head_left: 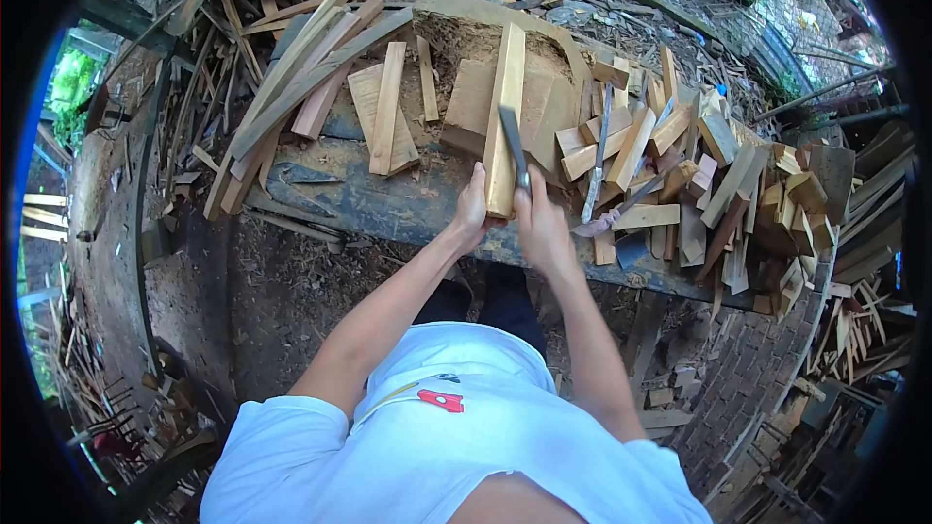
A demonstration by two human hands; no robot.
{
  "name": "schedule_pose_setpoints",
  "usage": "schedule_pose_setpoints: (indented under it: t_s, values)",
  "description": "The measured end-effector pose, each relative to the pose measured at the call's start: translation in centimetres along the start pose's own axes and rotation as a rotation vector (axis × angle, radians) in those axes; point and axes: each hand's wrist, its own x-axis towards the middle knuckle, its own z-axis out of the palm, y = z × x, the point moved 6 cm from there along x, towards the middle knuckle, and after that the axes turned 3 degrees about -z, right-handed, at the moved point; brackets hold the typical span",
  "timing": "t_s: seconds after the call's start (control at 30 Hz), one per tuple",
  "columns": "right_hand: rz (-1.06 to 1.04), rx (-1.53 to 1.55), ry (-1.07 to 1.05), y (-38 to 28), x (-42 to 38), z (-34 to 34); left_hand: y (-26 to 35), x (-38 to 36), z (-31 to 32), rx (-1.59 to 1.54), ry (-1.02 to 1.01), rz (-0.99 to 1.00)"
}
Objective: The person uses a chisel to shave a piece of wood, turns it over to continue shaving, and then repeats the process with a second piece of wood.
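A long squared wooden bar (504,116) leans lengthwise over a wood block (471,102) on the workbench. Around its near end, at the left side, my left hand (473,202) is closed. My right hand (541,223) grips the handle of a flat metal blade tool (515,144), whose blade lies along the bar's right side. Part of the handle is hidden in my fingers. To the left, a narrow wood piece (386,109) rests on a wider board (367,97).
Long wooden strips (291,87) are stacked at the left. Many short offcuts (636,150) are heaped at the right, with a long knife-like tool (598,150) among them. The bench's near edge (388,223) runs before my body.
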Motion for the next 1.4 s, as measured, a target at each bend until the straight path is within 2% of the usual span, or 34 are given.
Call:
schedule_pose_setpoints:
  t_s: [0.1, 0.17, 0.3, 0.37, 0.43, 0.5, 0.63, 0.73, 0.8, 0.83, 0.9, 0.93, 1.03, 1.27, 1.4]
  values:
    - [-0.104, -0.049, 0.076, 1.4, 7.2, -0.1, -0.2, -1.1, -0.4, 0.016, -0.026, -0.05]
    - [0.022, 0.019, -0.009, 1.1, 9.3, -0.9, 0.2, -1.7, -0.8, -0.061, -0.059, -0.058]
    - [0.11, 0.105, -0.084, 2.4, 10.0, -1.4, 1.2, -2.7, -1.8, -0.1, -0.065, -0.094]
    - [0.128, 0.453, -0.126, 3.8, 9.6, -0.8, 1.3, -3.2, -0.7, -0.407, -0.243, -0.193]
    - [0.143, 0.553, -0.124, 4.3, 7.8, -0.1, 1.3, -3.7, -0.4, -0.449, -0.239, -0.212]
    - [0.083, 0.592, -0.023, 5.6, 6.4, 0.4, 1.4, -3.9, 0.5, -0.575, -0.3, -0.242]
    - [0.047, 0.49, 0.131, 3.1, 0.6, 0.2, 1.3, -3.3, 1.4, -0.56, -0.323, -0.212]
    - [0.004, 0.552, 0.2, 1.6, -2.0, 0.8, 0.8, -2.7, 1.9, -0.534, -0.253, -0.19]
    - [-0.201, 0.483, 0.369, -0.1, -3.1, 0.1, 0.2, -1.9, 2.0, -0.495, -0.164, -0.124]
    - [-0.195, 0.486, 0.383, -0.6, -3.3, 0.1, -0.2, -1.5, 1.6, -0.485, -0.171, -0.133]
    - [-0.194, 0.558, 0.378, -1.6, -3.3, -0.3, 0.4, -2.0, 2.9, -0.477, -0.465, -0.147]
    - [-0.196, 0.517, 0.382, -1.5, -3.1, -0.4, 0.5, -2.5, 3.2, -0.406, -0.36, -0.132]
    - [-0.21, 0.508, 0.335, -0.9, -2.4, -0.3, 0.7, -2.5, 3.2, -0.358, -0.266, -0.15]
    - [-0.237, 0.453, 0.285, -1.2, -2.2, -0.4, 0.9, -2.4, 2.2, -0.39, -0.24, -0.133]
    - [-0.222, 0.443, 0.27, -1.8, -2.6, -0.2, 0.9, -2.6, 2.3, -0.407, -0.137, -0.134]
